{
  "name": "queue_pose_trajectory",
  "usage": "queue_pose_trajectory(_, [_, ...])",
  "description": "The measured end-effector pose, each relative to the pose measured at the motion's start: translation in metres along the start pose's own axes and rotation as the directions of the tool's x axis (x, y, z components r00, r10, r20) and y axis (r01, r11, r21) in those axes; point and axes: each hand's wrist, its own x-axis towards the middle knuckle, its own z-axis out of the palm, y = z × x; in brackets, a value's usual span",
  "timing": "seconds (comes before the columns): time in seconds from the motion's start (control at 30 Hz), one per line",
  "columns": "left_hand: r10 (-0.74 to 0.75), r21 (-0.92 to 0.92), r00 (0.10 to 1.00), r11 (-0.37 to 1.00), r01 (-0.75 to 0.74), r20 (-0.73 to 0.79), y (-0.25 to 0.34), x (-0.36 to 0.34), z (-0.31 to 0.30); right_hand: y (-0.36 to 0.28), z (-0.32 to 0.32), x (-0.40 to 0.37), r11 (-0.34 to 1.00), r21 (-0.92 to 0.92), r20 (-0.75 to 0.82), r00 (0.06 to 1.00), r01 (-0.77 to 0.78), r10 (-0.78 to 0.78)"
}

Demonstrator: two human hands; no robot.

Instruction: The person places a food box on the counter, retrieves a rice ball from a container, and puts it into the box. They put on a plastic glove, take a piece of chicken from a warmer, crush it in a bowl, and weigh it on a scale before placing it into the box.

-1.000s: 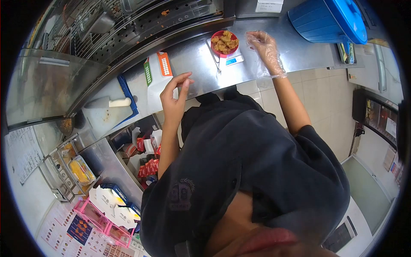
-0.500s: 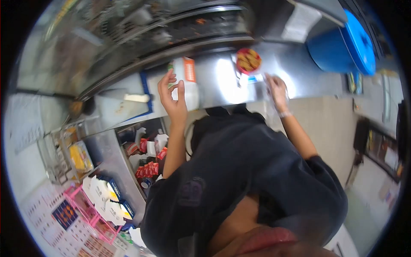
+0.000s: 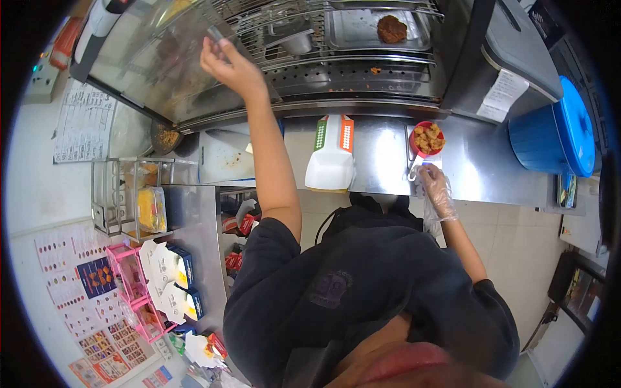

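My bare left hand [image 3: 234, 70] is raised at the display cabinet's glass door [image 3: 171, 84]. Its fingers are apart and loosely curved, with the fingertips by a small metal handle [image 3: 215, 33]; firm contact cannot be made out. On the counter, a red scoop [image 3: 427, 152] holds fried chicken pieces [image 3: 429, 138] and sits on a small flat scale [image 3: 437, 163]. My right hand [image 3: 437, 189], in a clear plastic glove, has its fingers closed at the scoop's white handle [image 3: 416, 165]. The exact grip is partly hidden.
A white takeaway box [image 3: 330, 169] stands left of the scale. Inside the cabinet, a metal tray [image 3: 349, 32] bears a browned fried piece [image 3: 392, 29]. A blue lidded bucket [image 3: 540, 145] stands right, and a cutting board [image 3: 226, 158] lies left.
My left hand has risen from beside the takeaway box to the cabinet's glass door. My right hand stays by the scale and scoop. The view has tilted up and shifted left.
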Motion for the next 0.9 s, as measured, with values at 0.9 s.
queue_pose_trajectory(0.9, [-0.174,-0.546,0.894,0.738,0.397,0.414,0.160,-0.142,0.133,0.031,-0.029,0.016,0.970,0.209,0.074,0.987,0.127,-0.146])
